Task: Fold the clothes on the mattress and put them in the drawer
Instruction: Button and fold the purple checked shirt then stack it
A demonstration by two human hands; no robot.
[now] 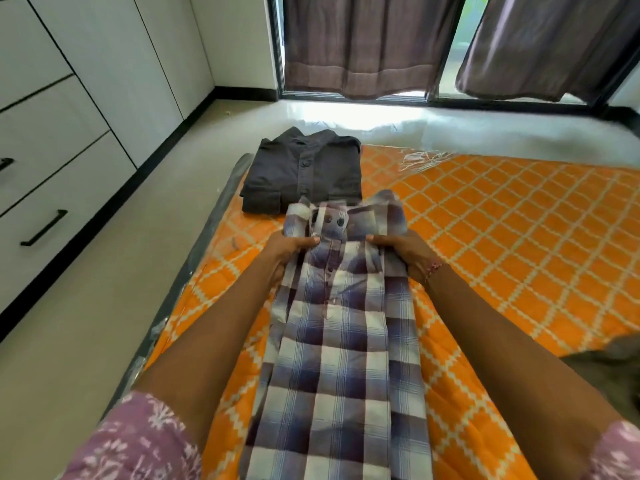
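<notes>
A purple and white checked shirt (346,341) lies lengthwise on the orange patterned mattress (502,244), its sides folded in and its collar pointing away from me. My left hand (287,252) grips its left shoulder just below the collar. My right hand (405,252) grips the right shoulder at the same height. Beyond the collar, a dark grey shirt (304,174) rests folded at the mattress's far left corner. White drawers with black handles (43,228) line the wall on the left, all closed.
Bare pale floor (114,289) runs between the mattress and the drawers. Brown curtains (363,43) hang over a window at the back. Clear plastic wrap (426,155) lies on the mattress's far edge. A dark cloth (609,368) sits at the right edge.
</notes>
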